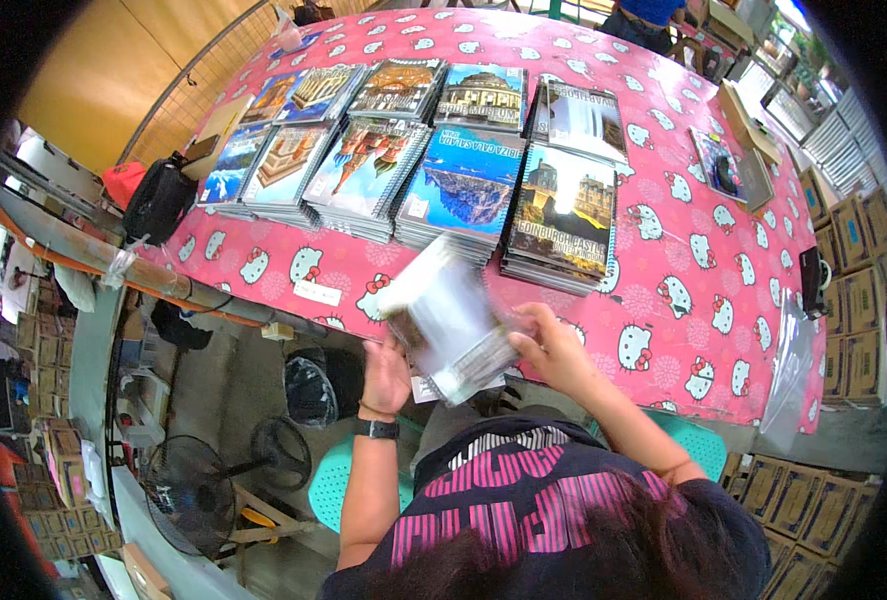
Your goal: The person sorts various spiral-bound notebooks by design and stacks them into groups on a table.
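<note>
Head view: right hand [551,345] pinches the right edge of a spiral-bound notebook [450,320] (blurred, covers unreadable), tilted over the near edge of the pink tablecloth [663,375]. Left hand [387,376], apart from the right, is at the notebook's lower left side; cannot tell whether it grips. Beyond, notebook stacks [463,185] lie in two rows.

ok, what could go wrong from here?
1. The blurred notebook is at the near edge of the pink-covered table; if the right hand loses its grip, it might drop.
2. Its far end overlaps the blue-covered stack in view; a swing could nudge that pile, though contact can't be told.
</note>
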### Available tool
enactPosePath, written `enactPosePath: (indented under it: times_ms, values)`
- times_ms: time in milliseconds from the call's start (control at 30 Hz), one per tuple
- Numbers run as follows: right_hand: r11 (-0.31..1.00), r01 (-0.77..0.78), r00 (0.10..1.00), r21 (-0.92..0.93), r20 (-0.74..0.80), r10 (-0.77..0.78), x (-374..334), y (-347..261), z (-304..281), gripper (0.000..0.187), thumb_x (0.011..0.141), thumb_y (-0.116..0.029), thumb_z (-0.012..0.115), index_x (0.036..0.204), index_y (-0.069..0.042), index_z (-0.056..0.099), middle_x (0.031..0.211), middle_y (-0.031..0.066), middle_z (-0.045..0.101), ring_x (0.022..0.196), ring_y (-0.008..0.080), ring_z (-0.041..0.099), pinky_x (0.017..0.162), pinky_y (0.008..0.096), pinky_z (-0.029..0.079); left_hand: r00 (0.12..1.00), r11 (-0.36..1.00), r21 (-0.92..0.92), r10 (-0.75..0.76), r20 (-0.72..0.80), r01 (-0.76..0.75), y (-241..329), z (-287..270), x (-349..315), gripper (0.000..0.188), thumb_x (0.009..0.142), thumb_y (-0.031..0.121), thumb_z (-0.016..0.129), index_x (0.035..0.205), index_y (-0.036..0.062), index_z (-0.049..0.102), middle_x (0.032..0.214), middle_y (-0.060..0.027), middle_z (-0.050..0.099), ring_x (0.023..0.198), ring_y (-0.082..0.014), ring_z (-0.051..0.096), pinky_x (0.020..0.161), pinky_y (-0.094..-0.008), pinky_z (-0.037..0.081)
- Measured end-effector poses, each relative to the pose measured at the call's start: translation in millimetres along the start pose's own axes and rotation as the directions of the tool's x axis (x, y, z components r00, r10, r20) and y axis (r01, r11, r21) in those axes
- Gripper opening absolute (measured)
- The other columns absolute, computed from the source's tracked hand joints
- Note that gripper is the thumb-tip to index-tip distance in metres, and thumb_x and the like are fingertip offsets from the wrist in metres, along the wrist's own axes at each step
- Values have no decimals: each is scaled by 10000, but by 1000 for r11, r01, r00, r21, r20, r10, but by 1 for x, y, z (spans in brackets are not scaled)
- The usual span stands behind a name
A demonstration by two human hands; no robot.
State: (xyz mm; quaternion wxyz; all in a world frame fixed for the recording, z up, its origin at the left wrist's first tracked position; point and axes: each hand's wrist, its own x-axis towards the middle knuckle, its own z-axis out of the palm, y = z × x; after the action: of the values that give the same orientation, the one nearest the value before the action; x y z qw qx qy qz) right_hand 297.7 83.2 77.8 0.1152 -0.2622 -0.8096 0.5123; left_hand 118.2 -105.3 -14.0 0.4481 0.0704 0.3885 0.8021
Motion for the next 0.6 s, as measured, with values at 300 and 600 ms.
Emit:
enactPosePath:
  times_ms: [300,600]
  values:
    - [275,253,820,-927,55,-570,166,-10,45,397,804,-178,531,1176,-41,506,1249,124,497,1179,301,440,987,427,342,990,962,270,-3,-139,41,35,-55,21,415,819,-80,420,1226,3,398,1173,-144,524,1057,-271,543,901,-393,457]
    - [667,594,802,-450,396,-447,142,-80,106,442,741,-342,671,1098,-96,585,1064,147,604,1019,310,558,875,404,442,990,862,499,-132,57,87,86,-120,50,379,813,149,628,1142,-4,519,1070,-77,596,973,-183,557,881,-331,423]
